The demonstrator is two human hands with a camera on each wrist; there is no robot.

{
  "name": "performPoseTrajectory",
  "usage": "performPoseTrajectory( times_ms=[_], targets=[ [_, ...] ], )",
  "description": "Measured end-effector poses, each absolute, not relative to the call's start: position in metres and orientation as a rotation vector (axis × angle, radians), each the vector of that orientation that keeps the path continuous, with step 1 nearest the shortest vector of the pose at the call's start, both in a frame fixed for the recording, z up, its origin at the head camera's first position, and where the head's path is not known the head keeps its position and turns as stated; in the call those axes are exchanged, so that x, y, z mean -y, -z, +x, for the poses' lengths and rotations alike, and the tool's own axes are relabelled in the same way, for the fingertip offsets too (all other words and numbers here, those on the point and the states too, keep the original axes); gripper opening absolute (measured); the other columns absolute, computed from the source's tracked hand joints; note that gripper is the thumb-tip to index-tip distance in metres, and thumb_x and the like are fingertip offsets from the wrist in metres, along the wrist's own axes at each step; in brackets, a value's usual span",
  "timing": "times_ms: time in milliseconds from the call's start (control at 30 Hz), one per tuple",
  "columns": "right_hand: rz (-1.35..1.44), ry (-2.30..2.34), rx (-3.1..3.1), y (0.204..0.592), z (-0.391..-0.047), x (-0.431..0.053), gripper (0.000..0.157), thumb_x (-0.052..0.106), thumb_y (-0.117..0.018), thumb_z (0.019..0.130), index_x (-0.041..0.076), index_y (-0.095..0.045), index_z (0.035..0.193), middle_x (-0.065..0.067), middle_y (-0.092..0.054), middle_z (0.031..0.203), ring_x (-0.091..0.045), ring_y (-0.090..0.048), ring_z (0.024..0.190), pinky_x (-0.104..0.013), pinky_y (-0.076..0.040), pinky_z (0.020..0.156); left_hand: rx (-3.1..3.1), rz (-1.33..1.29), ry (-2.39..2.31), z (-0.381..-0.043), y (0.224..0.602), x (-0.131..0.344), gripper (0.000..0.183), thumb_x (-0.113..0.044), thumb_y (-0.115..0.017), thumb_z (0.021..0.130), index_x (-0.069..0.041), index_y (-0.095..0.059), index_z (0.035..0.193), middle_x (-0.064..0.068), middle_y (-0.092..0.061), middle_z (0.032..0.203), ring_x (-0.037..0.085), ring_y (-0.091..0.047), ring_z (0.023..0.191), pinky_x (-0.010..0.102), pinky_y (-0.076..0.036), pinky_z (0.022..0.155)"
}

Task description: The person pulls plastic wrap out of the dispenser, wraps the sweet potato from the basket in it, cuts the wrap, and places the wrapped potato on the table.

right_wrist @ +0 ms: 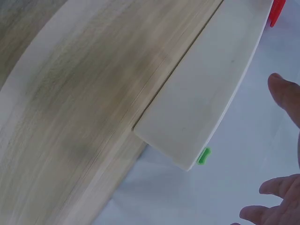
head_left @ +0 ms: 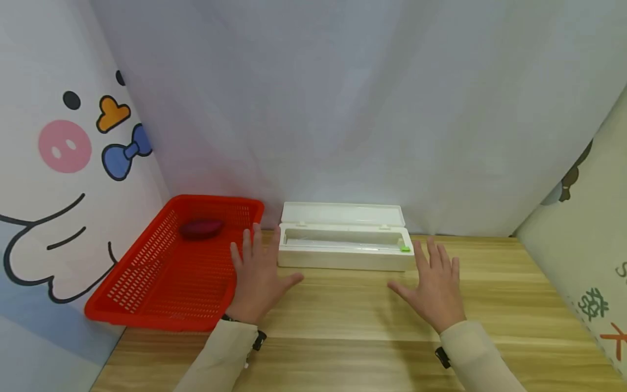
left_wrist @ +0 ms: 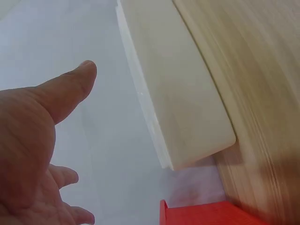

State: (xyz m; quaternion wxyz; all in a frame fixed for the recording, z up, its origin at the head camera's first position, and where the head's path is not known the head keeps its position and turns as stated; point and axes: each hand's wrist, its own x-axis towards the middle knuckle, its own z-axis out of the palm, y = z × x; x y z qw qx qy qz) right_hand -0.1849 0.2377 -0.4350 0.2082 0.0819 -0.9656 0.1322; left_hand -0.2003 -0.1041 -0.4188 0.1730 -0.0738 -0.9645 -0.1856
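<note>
A long white box (head_left: 341, 260), which looks like a cling film dispenser, lies at the back of the table with its lid (head_left: 343, 214) raised. A small green slider (head_left: 405, 249) sits at its right end, and something pale and shiny lies inside. My left hand (head_left: 257, 283), fingers spread, is near the box's left end, in front of the red basket's right rim in the head view. Near the right end is my right hand (head_left: 436, 286), its fingers straight and thumb out. Both hands hold nothing. In the wrist views each hand appears apart from the box (left_wrist: 187, 93).
The red plastic basket (head_left: 132, 267) stands on the left of the wooden table (head_left: 343, 359). An elongated dark purple thing (head_left: 201, 228), perhaps a sweet potato, lies in it. A pale curtain (head_left: 367, 109) hangs behind, and printed panels flank both sides.
</note>
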Motion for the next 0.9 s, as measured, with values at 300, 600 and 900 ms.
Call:
performPoseTrajectory(
  times_ms=[300,600,900],
  targets=[
    [0.251,-0.369,2.689,0.428,-0.185,-0.235,0.102,0.062,-0.069,0.074,0.003,-0.029,0.147,-0.026,-0.024,0.15,-0.047,-0.023,0.135,-0.066,-0.011,0.107,2.733,-0.313,0.415,-0.201,0.418,0.099,0.112,-0.065,-0.073,0.067,-0.015,-0.021,0.152,0.025,-0.01,0.155,0.045,-0.006,0.142,0.066,-0.005,0.108],
    [0.303,-0.372,2.654,0.426,-0.185,-0.236,0.088,0.048,-0.072,0.078,-0.001,-0.038,0.142,-0.028,-0.034,0.143,-0.046,-0.029,0.131,-0.062,-0.021,0.105,2.734,-0.37,0.478,-0.206,0.409,0.093,0.107,-0.06,-0.073,0.071,-0.015,-0.02,0.152,0.024,-0.014,0.154,0.04,-0.006,0.143,0.058,-0.014,0.111],
    [0.338,-0.383,2.775,0.42,-0.186,-0.24,0.07,0.039,-0.071,0.083,-0.001,-0.047,0.136,-0.027,-0.044,0.136,-0.046,-0.039,0.124,-0.06,-0.033,0.099,2.812,-0.454,0.49,-0.216,0.408,0.096,0.096,-0.055,-0.07,0.077,-0.01,-0.025,0.15,0.024,-0.023,0.151,0.04,-0.024,0.138,0.055,-0.024,0.109]
  ],
)
